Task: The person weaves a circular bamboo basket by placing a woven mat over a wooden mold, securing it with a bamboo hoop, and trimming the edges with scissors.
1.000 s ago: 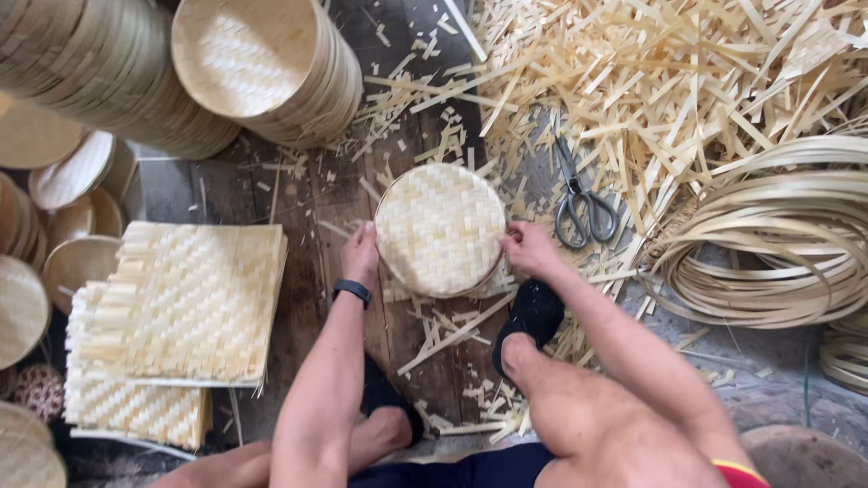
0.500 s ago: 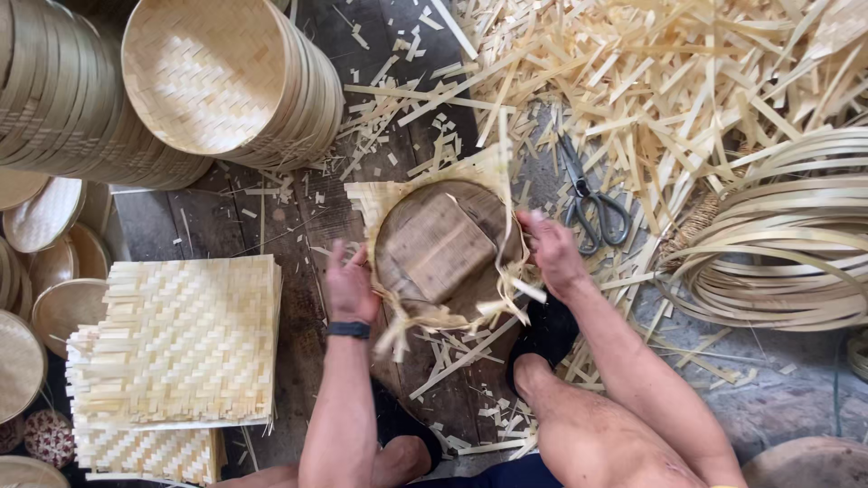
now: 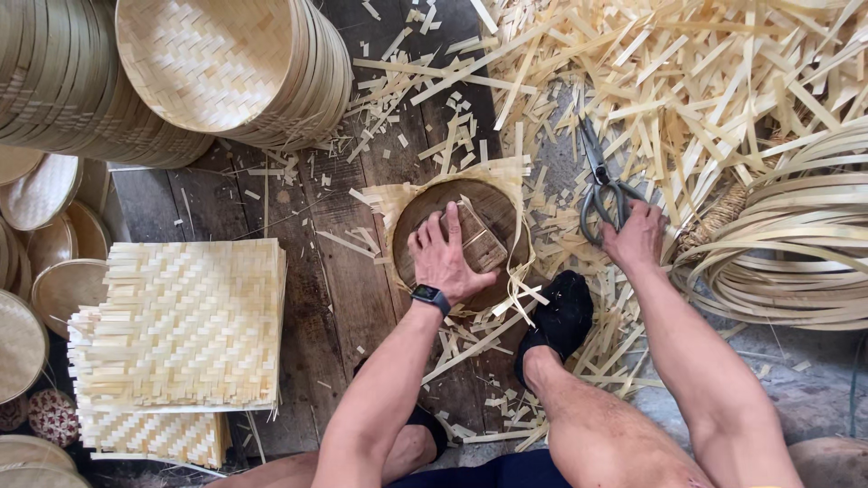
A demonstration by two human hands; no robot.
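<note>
Left hand (image 3: pixel 443 258) flat, fingers spread, pressing a wood block (image 3: pixel 479 237) into the round mould (image 3: pixel 463 242) on the floor planks (image 3: pixel 334 271), woven mat edges sticking up around it. Right hand (image 3: pixel 636 237) on the scissors (image 3: pixel 601 185) handles just right of the mould; grip closure unclear. Mat stack (image 3: pixel 185 325) left, basket stacks (image 3: pixel 235 68) upper left, strip coils (image 3: pixel 796 244) right.

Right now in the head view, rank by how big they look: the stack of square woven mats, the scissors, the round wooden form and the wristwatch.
1. Stack of square woven mats
2. Round wooden form under the left hand
3. Scissors at the right hand
4. Wristwatch
</note>
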